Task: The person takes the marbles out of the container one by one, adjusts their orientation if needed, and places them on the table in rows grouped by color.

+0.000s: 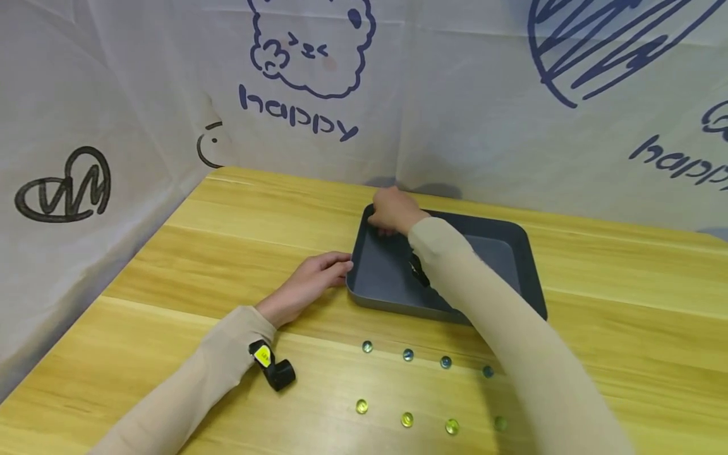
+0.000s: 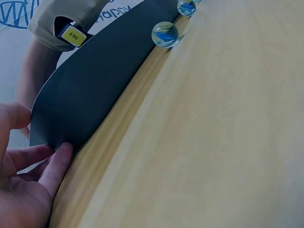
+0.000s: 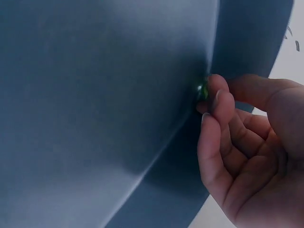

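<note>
My right hand point(image 1: 394, 210) reaches into the far left corner of a dark grey baking tray point(image 1: 398, 308). In the right wrist view its curled fingertips pinch a green glass marble point(image 3: 202, 90) low in that corner, partly hidden by the fingers. At the tray's left side my left hand point(image 1: 313, 278) rests on the table, fingers nearly straight. Seen from the left wrist, those fingertips touch the outer wall point(image 2: 95, 85) of the tray, and the thumb point(image 2: 16, 115) lies at its edge.
In front of the tray lies a row of several bluish marbles point(image 1: 408, 355). Nearer me is a row of several yellow-green marbles point(image 1: 407, 419). My right forearm crosses the tray's right part. A white cloth point(image 1: 455, 126) with drawings hangs behind the wooden table point(image 1: 188, 253).
</note>
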### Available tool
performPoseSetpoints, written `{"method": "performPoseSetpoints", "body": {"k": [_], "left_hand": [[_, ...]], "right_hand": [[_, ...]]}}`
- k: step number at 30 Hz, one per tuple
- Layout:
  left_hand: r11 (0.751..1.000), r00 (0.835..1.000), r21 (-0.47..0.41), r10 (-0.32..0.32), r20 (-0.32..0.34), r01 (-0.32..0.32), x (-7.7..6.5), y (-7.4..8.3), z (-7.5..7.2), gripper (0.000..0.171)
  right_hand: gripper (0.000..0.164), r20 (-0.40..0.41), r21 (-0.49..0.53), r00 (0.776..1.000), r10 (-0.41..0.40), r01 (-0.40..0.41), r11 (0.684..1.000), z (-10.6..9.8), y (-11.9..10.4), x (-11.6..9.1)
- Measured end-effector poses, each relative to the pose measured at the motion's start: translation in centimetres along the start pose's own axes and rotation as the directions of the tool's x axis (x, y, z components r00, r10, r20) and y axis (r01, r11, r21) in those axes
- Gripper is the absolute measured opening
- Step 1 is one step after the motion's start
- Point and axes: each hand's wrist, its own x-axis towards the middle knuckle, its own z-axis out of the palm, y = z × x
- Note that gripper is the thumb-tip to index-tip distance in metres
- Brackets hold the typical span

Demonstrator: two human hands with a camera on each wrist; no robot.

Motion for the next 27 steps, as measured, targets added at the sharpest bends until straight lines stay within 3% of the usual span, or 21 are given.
{"method": "performPoseSetpoints", "body": {"k": [7,14,21,27], "left_hand": [[1.000,1.000,0.012,-0.016,-0.001,0.016,-0.1,0.0,0.0,0.046],[0.999,1.000,0.027,-0.021,-0.012,0.021,-0.1,0.0,0.1,0.046],[0.999,1.000,0.027,-0.019,-0.012,0.019,-0.2,-0.2,-0.1,0.048],[1.000,1.000,0.025,-0.015,-0.006,0.015,0.0,-0.1,0.1,0.047]], "right_hand": [[0.025,0.017,-0.021,1.000,-0.010,0.011,1.000,0.1,0.1,0.1],[0.025,0.017,0.082,0.998,-0.057,0.056,0.995,-2.5,1.6,-1.4],[0.021,-0.057,0.304,0.993,-0.101,0.113,0.946,-5.5,3.2,-4.3],[0.018,-0.079,0.362,0.993,-0.090,0.112,0.926,-6.4,4.1,-8.6]]}}
